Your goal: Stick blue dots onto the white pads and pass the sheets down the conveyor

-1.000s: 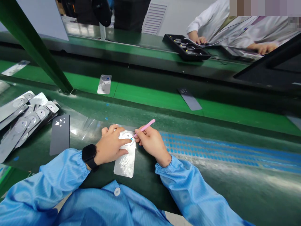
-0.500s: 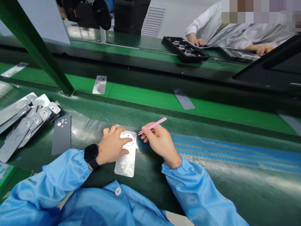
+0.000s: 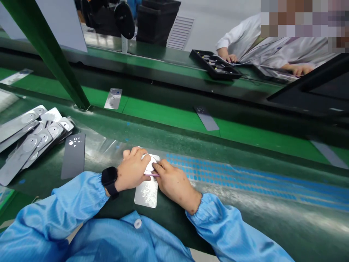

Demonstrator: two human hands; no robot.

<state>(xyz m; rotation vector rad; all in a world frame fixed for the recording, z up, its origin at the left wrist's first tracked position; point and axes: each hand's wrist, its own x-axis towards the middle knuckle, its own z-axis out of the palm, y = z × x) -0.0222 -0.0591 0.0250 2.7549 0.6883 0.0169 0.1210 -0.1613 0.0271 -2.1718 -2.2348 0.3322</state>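
Note:
A silver phone back cover (image 3: 146, 194) lies flat on the green bench in front of me, its lower half mottled. My left hand (image 3: 133, 167) holds it from the left side, with fingers bent over the upper end near the white ring-marked area (image 3: 151, 164). From the right, my right hand (image 3: 174, 182) reaches onto the same area, its fingers closed round pink tweezers (image 3: 152, 175). Only a short stretch of the tweezers shows between the two hands; their tips are hidden. My fingertips nearly meet over the cover.
Left of me are a pile of silver covers (image 3: 34, 140) and a dark grey cover (image 3: 73, 156). Strips of blue dots (image 3: 231, 176) run rightward. Beyond, a green belt (image 3: 158, 112) carries several covers. A co-worker's hand (image 3: 227, 56) is beside a black tray (image 3: 215, 64). A green post (image 3: 54, 58) stands left.
My right hand has come down and left onto the cover, and the tweezers have swung from pointing up and right to lying nearly level. The belt's covers have shifted slightly left.

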